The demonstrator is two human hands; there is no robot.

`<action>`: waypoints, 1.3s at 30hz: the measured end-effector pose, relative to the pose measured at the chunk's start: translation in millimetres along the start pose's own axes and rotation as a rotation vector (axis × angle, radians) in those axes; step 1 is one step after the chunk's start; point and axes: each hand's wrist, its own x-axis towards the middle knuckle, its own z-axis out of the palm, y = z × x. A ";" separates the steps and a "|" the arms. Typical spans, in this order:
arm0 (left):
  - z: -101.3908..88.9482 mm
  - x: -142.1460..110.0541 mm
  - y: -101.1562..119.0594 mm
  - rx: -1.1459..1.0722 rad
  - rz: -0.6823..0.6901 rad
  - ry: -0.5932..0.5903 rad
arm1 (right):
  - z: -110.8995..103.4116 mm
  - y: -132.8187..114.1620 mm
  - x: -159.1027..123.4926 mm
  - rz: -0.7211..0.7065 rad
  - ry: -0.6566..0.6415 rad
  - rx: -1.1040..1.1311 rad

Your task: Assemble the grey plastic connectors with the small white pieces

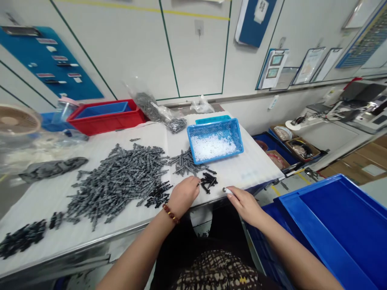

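My left hand (184,196), with a beaded bracelet at the wrist, is closed at the front of the table; what its fingertips pinch is too small to make out. My right hand (246,204) grips a small white tool (228,191) with a dark tip, just over the table's front edge. Between the hands lies a small pile of black ribbed parts (209,181). Behind it are grey pointed parts (183,162) beside a blue bin (216,158) of small white pieces. A large heap of grey parts (121,181) spreads to the left, with more black parts (157,194) at its near edge.
A red bin (109,124) with a blue one inside and clear bags of grey parts (175,124) stand at the back. A row of black parts (24,237) lies far left, near a fan (16,119). Large blue crates (338,217) stand at my right.
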 end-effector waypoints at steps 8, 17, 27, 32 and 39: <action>-11.4 -34.8 17.5 -0.765 -0.114 0.130 | -2.9 -14.7 4.6 0.023 -0.067 -0.167; -8.3 -47.7 26.6 -0.527 0.076 0.247 | -1.5 -31.3 3.1 -0.048 -0.128 -0.328; -8.3 -53.0 23.7 -0.599 0.015 0.052 | 0.3 -44.0 5.2 -0.101 -0.201 -0.490; -7.6 -51.0 26.7 -0.620 0.017 -0.007 | 1.1 -48.9 6.0 -0.100 -0.227 -0.481; -9.0 -49.5 28.6 -0.613 0.031 -0.008 | 1.0 -46.6 5.0 -0.057 -0.217 -0.483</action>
